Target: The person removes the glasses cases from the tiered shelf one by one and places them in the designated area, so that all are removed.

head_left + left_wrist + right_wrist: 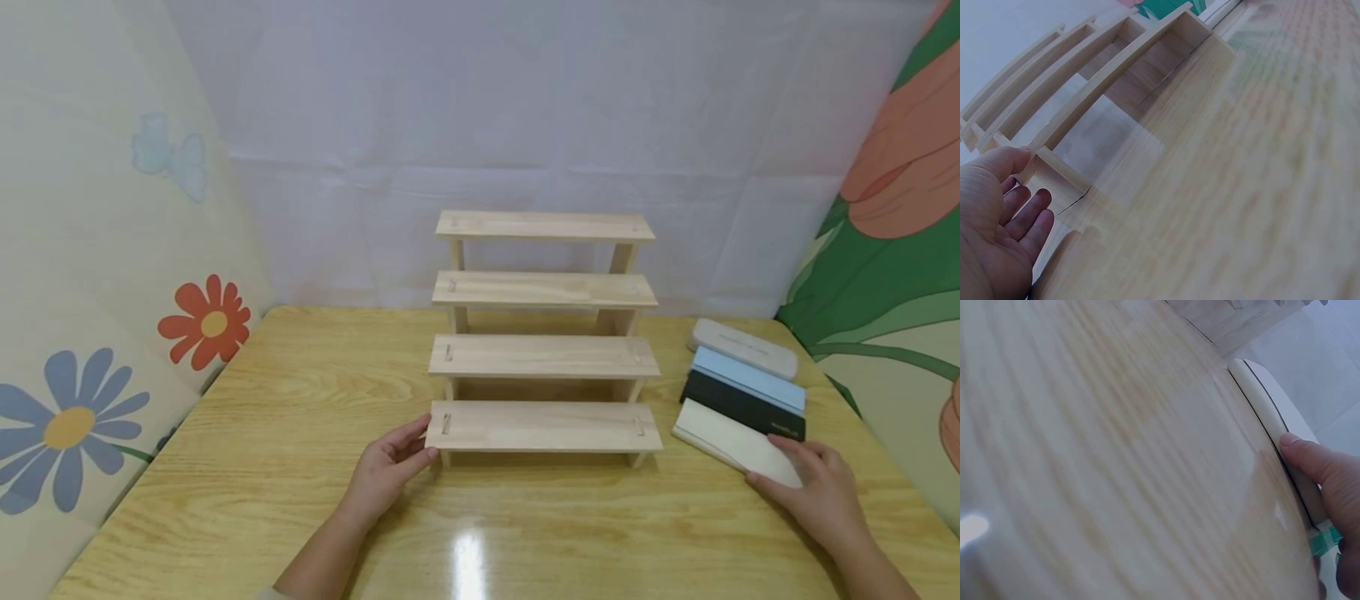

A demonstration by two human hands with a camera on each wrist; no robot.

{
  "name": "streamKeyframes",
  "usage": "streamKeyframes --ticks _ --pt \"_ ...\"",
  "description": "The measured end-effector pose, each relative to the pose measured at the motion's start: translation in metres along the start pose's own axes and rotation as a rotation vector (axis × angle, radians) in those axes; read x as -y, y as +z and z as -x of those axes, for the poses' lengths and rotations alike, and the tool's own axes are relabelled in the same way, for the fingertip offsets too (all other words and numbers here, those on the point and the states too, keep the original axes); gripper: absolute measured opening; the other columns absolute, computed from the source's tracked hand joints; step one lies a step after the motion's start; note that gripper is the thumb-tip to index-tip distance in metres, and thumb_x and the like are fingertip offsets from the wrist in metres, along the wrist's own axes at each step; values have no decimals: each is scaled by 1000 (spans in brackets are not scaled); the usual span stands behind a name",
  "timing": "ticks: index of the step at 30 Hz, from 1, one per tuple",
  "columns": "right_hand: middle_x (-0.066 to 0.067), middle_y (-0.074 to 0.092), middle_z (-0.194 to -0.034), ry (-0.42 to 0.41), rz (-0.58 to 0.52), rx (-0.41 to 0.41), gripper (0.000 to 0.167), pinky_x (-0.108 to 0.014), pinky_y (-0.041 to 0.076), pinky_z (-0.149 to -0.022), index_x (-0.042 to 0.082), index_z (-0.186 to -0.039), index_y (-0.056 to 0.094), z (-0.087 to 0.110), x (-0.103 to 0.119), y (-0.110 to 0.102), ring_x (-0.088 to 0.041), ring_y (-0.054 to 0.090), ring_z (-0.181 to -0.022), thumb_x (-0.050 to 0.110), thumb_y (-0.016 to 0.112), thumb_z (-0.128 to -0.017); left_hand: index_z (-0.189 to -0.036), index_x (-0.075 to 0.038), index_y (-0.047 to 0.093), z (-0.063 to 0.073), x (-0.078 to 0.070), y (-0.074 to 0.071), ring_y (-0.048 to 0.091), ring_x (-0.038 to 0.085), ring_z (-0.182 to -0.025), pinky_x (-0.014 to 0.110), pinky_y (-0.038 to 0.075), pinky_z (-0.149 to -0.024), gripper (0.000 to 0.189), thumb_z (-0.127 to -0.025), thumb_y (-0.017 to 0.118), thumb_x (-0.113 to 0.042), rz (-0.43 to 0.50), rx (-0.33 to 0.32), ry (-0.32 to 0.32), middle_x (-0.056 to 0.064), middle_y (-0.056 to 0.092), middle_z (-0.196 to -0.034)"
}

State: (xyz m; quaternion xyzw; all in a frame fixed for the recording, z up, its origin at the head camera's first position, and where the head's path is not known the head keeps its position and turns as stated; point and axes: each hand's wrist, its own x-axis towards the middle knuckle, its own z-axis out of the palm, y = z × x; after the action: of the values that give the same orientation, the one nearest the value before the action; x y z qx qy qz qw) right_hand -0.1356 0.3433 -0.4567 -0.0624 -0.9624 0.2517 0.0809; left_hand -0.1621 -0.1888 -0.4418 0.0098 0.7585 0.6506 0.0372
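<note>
A four-tier wooden step rack (543, 425) stands in the middle of the table. My left hand (382, 471) holds the left end of its lowest step, thumb at the front corner; in the left wrist view the thumb (1007, 162) lies against the wood and the other fingers are loosely bent below. To the right of the rack lies a long white glasses case (731, 442). My right hand (813, 492) grips its near right end, thumb along the front side and a finger over the far edge. In the right wrist view the thumb (1310, 456) presses the case's side.
Behind the white case lie a black case (738, 406), a light blue case (750, 379) and a grey case (742, 346) in a slanted row. A white cloth (525, 100) hangs behind the wooden table (322, 375). Floral panels flank both sides.
</note>
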Motion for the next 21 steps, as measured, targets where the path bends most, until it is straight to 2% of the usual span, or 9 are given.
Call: streamKeyframes --ticks 5,11,15,21 --pt "-44 31 -132 31 -12 -12 71 -67 31 -89 -2 -136 50 -1 2 0 -58 28 -118 40 75 -85 -137 3 53 -1 0 0 63 4 -104 16 54 -87 50 -89 68 -2 11 -7 -19 20 55 -139" --pt "-46 28 -133 60 -23 -16 71 -69 30 -91 -3 -136 49 -3 2 -2 -60 26 -120 40 75 -85 -137 4 52 -1 1 0 64 7 -106 16 54 -88 51 -89 68 -1 5 1 -8 22 55 -139" --pt "-45 27 -135 76 -26 -4 74 -69 30 -92 -3 -138 47 -5 0 -4 -61 26 -120 42 74 -86 -137 3 53 -1 1 0 63 5 -104 16 54 -88 51 -89 68 -1 14 -5 -22 20 55 -139" --pt "-45 26 -137 93 -25 -6 75 -71 30 -94 -3 -139 45 -8 -5 -6 -62 26 -121 42 73 -86 -138 5 50 1 -1 0 63 3 -104 16 53 -88 51 -90 67 -2 19 13 -3 22 53 -141"
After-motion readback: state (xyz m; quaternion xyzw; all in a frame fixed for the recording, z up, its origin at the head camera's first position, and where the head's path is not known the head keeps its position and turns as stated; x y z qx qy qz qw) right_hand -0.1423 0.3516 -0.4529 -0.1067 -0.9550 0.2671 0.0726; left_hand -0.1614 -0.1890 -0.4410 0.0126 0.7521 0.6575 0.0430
